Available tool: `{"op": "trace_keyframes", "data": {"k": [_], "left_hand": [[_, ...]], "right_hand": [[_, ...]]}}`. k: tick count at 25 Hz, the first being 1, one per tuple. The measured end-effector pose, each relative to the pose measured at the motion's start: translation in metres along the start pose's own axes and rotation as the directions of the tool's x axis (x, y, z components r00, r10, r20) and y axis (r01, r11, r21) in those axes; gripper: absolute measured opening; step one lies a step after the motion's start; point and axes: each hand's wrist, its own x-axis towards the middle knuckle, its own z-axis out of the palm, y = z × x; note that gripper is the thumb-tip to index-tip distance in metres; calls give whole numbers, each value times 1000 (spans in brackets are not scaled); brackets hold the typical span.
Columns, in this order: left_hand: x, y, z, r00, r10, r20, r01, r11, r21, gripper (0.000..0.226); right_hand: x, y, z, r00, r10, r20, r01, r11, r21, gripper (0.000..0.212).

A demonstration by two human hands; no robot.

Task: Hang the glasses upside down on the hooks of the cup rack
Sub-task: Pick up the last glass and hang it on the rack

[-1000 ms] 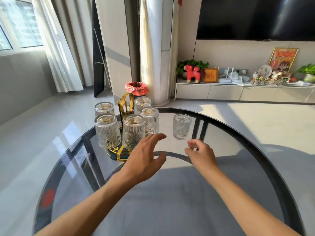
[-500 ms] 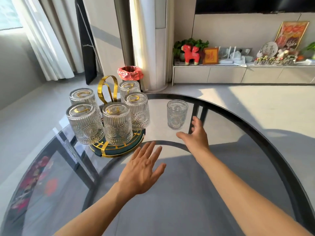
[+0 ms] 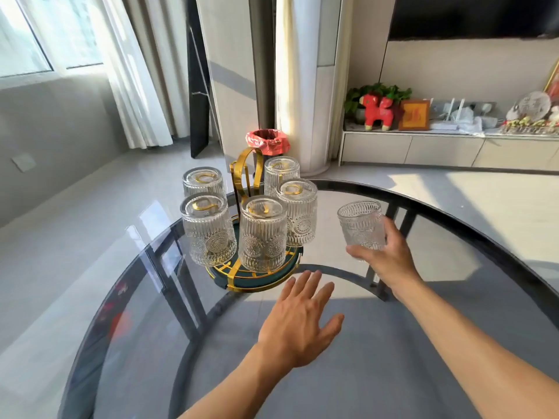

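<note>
- Five glasses (image 3: 262,234) hang upside down on the rack (image 3: 243,176).
- My right hand (image 3: 390,258) grips the last glass (image 3: 360,226), upright, right of the rack.
- My left hand (image 3: 299,322) hovers spread, empty.
- Flipping it carelessly could knock hung neighbours.

Beyond my round glass table (image 3: 453,343): red-lined bin (image 3: 267,142), white curtains (image 3: 133,86), red toy horse (image 3: 378,111) beside framed picture (image 3: 414,114) on cabinet (image 3: 447,149).

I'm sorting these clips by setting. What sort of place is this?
Most likely a home living room: a dark wall-mounted screen above a low cabinet with ornaments, long curtains at the window, and a round glass table.
</note>
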Motion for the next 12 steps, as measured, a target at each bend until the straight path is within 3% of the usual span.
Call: {"op": "trace_keyframes", "data": {"k": [4, 5, 7, 10, 12], "left_hand": [[-12, 15, -36, 993, 121, -2, -121, 992, -40, 40], [-14, 22, -53, 978, 194, -73, -199, 977, -75, 35], [-14, 31, -98, 903, 262, -340, -317, 941, -119, 25], [-8, 14, -175, 742, 84, -665, -206, 973, -107, 21], [-10, -22, -205, 707, -89, -702, -21, 989, -146, 22]], "right_hand": [[-18, -73, -35, 993, -113, -39, 116, 989, 88, 84], [-17, -99, -42, 987, -150, -57, 156, 982, 110, 82], [-12, -155, -45, 970, -230, -84, 242, 949, 199, 77], [-6, -224, -25, 929, -356, -99, 368, 912, 180, 68], [1, -254, 0, 910, -413, -42, 415, 906, 83, 72]]}}
